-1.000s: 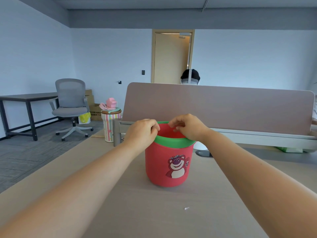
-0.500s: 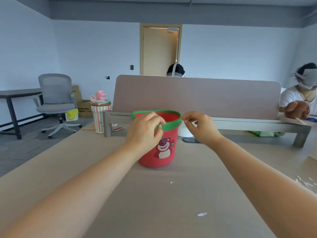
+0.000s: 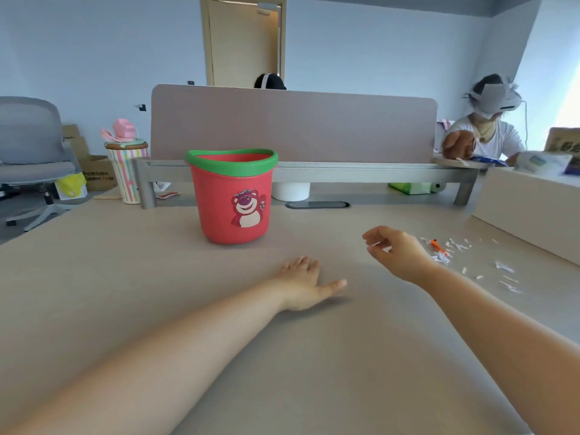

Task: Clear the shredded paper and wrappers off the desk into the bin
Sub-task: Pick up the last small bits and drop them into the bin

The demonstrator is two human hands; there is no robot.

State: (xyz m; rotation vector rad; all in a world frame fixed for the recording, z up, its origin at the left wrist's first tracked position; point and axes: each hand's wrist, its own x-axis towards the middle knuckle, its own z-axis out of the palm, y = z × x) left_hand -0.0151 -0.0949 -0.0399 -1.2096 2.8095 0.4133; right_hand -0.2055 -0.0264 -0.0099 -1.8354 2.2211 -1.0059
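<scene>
A red bin (image 3: 233,199) with a green rim and a bear picture stands upright on the desk (image 3: 125,277), left of centre. My left hand (image 3: 303,282) lies flat and palm down on the desk in front of the bin, holding nothing. My right hand (image 3: 398,254) hovers to the right of it with loosely curled fingers and nothing in them. Just right of that hand, white shredded paper (image 3: 445,254) and an orange wrapper (image 3: 437,245) lie scattered. More white scraps (image 3: 505,274) lie further right.
A grey divider panel (image 3: 292,127) on a raised shelf closes the desk's far side. A beige box (image 3: 530,211) stands at the right edge. A person sits behind at the right, another behind the panel. An office chair (image 3: 28,158) and a striped container (image 3: 127,171) are at the left.
Both hands have left the bin's rim and come down toward me. The left one now rests on the desk; the right one has swung right toward the scraps. The view has turned right.
</scene>
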